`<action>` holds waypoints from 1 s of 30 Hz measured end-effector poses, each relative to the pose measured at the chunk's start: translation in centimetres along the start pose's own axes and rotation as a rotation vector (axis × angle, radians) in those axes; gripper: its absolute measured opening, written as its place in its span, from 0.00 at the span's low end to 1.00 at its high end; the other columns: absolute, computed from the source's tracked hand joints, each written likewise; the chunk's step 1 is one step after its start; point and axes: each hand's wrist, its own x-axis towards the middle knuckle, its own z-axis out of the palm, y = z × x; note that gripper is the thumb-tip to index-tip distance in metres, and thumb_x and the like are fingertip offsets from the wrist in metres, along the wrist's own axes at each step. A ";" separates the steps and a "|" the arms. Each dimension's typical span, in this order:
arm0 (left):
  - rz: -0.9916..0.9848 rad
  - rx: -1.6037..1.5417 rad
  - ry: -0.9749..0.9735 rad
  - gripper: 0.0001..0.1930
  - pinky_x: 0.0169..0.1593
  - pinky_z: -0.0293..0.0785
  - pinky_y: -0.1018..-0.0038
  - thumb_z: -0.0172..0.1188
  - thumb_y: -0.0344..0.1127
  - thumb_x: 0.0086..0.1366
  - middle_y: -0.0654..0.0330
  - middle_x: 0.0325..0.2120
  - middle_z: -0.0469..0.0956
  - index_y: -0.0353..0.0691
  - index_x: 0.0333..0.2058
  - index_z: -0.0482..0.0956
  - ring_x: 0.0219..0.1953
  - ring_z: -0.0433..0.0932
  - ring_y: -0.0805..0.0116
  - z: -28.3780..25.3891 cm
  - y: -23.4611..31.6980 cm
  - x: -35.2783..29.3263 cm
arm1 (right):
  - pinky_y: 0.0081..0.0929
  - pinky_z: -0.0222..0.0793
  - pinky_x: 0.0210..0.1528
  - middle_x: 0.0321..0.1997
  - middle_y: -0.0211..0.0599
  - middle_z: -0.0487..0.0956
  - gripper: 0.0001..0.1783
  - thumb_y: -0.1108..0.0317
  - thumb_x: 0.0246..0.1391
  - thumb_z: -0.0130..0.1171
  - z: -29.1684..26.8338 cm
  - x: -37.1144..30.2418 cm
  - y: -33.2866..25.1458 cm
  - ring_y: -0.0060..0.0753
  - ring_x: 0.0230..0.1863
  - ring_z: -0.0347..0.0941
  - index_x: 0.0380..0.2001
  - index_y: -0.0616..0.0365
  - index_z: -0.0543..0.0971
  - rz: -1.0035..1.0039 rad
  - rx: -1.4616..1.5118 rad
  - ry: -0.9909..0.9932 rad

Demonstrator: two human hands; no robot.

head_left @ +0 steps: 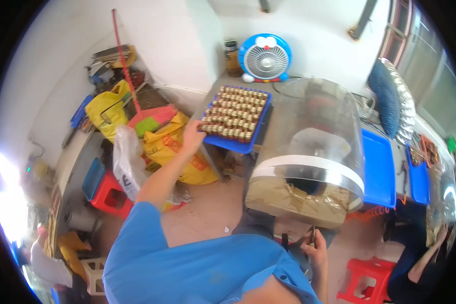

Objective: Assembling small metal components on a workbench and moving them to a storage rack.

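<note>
My left hand (192,137) reaches out to the left edge of a blue tray (245,148). Its fingers close around one of the small brown-and-gold cylindrical parts there. Several rows of these cylindrical parts (235,111) stand close together on the tray. Low in front of my body, my right hand (316,249) grips a slim dark object (312,235); its exact kind is too small to tell. Just beyond that hand is a clear plastic hood (314,121) with a white band, over a brown taped box (294,202) with an opening facing me.
A blue cartoon-style fan (266,58) and a jar (232,60) stand behind the tray. More blue trays (377,169) lie right of the hood. Red stools (367,279), yellow bags (180,154) and a dustpan (152,117) flank me. Another person's arm (428,261) shows at far right.
</note>
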 end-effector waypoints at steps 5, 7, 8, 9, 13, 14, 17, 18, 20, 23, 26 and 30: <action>-0.007 -0.227 -0.024 0.29 0.58 0.70 0.66 0.57 0.23 0.50 0.55 0.49 0.73 0.36 0.55 0.73 0.53 0.73 0.60 -1.2 -0.3 -1.4 | 0.21 0.66 0.29 0.28 0.28 0.73 0.21 0.74 0.40 0.64 -4.2 -2.3 -3.2 0.21 0.28 0.70 0.41 0.58 0.73 0.031 -0.059 0.129; -0.015 -0.100 0.024 0.29 0.57 0.70 0.69 0.57 0.21 0.49 0.57 0.48 0.72 0.36 0.54 0.72 0.53 0.72 0.63 -4.3 -3.3 -2.1 | 0.20 0.66 0.29 0.29 0.28 0.72 0.20 0.73 0.41 0.63 -5.9 -2.0 -5.2 0.21 0.28 0.70 0.41 0.58 0.74 -0.069 -0.063 0.184; -0.013 -0.100 0.031 0.29 0.57 0.70 0.69 0.57 0.20 0.49 0.57 0.47 0.71 0.36 0.54 0.73 0.53 0.72 0.63 -3.8 -3.1 -2.4 | 0.20 0.66 0.29 0.29 0.28 0.72 0.19 0.72 0.41 0.63 -6.7 -1.9 -6.4 0.21 0.28 0.70 0.40 0.58 0.74 -0.134 -0.069 0.275; -0.007 -0.106 0.038 0.29 0.56 0.70 0.70 0.58 0.20 0.48 0.57 0.47 0.71 0.36 0.53 0.73 0.52 0.72 0.63 -3.2 -1.9 -2.3 | 0.20 0.66 0.29 0.29 0.28 0.72 0.18 0.72 0.42 0.62 -8.5 -1.8 -6.8 0.21 0.28 0.70 0.40 0.58 0.74 -0.213 -0.052 0.373; -0.018 -0.106 0.065 0.28 0.57 0.68 0.69 0.55 0.19 0.47 0.56 0.46 0.70 0.36 0.51 0.73 0.51 0.71 0.62 -4.7 -0.4 -2.4 | 0.21 0.67 0.30 0.30 0.30 0.72 0.16 0.71 0.44 0.60 -12.7 1.1 -11.9 0.21 0.28 0.71 0.40 0.59 0.74 -0.429 -0.145 0.577; 0.008 -0.009 0.086 0.28 0.57 0.68 0.69 0.54 0.18 0.47 0.56 0.46 0.70 0.36 0.51 0.73 0.51 0.71 0.62 -5.7 -0.5 -2.5 | 0.22 0.67 0.32 0.30 0.30 0.72 0.17 0.71 0.44 0.60 -14.0 2.5 -13.0 0.22 0.30 0.71 0.41 0.60 0.74 -0.445 -0.157 0.576; 0.019 0.012 0.086 0.26 0.58 0.67 0.69 0.52 0.17 0.47 0.56 0.46 0.69 0.36 0.48 0.74 0.52 0.70 0.63 -7.0 1.5 -2.8 | 0.27 0.69 0.39 0.34 0.33 0.74 0.22 0.70 0.43 0.62 -19.6 8.9 -14.1 0.27 0.36 0.72 0.45 0.60 0.75 -0.526 -0.414 0.645; 0.031 0.011 0.082 0.26 0.58 0.67 0.69 0.52 0.17 0.47 0.56 0.46 0.69 0.36 0.48 0.74 0.52 0.70 0.63 -7.2 2.3 -3.2 | 0.29 0.69 0.42 0.36 0.35 0.75 0.23 0.70 0.43 0.62 -20.3 10.6 -15.1 0.30 0.38 0.72 0.46 0.59 0.75 -0.517 -0.449 0.648; -0.042 -0.195 0.029 0.24 0.58 0.67 0.68 0.50 0.16 0.48 0.57 0.45 0.69 0.36 0.46 0.74 0.52 0.70 0.63 -6.7 4.7 -3.8 | 0.35 0.70 0.48 0.42 0.41 0.75 0.27 0.68 0.41 0.64 -23.3 14.0 -15.4 0.38 0.44 0.73 0.49 0.57 0.74 -0.533 -0.607 0.758; -0.063 -0.168 -0.020 0.20 0.56 0.68 0.68 0.50 0.16 0.48 0.59 0.43 0.71 0.37 0.43 0.74 0.50 0.71 0.65 -7.5 4.7 -5.6 | 0.42 0.67 0.55 0.47 0.46 0.74 0.29 0.69 0.39 0.63 -23.2 16.2 -16.9 0.50 0.51 0.70 0.50 0.54 0.73 -0.590 -0.990 0.903; -0.132 -0.117 -0.080 0.17 0.54 0.70 0.70 0.50 0.17 0.50 0.60 0.40 0.73 0.36 0.39 0.75 0.47 0.72 0.66 -7.5 3.1 -7.1 | 0.46 0.65 0.58 0.48 0.47 0.73 0.28 0.71 0.38 0.59 -23.9 16.7 -15.9 0.55 0.55 0.67 0.49 0.54 0.73 -0.380 -1.208 0.901; -0.275 -0.201 -0.133 0.11 0.37 0.74 0.74 0.49 0.18 0.53 0.61 0.28 0.76 0.36 0.33 0.77 0.32 0.76 0.68 -6.3 -2.3 -11.4 | 0.47 0.65 0.56 0.47 0.48 0.73 0.26 0.74 0.37 0.55 -27.0 16.4 -14.2 0.57 0.53 0.67 0.47 0.54 0.74 -0.483 -1.136 1.015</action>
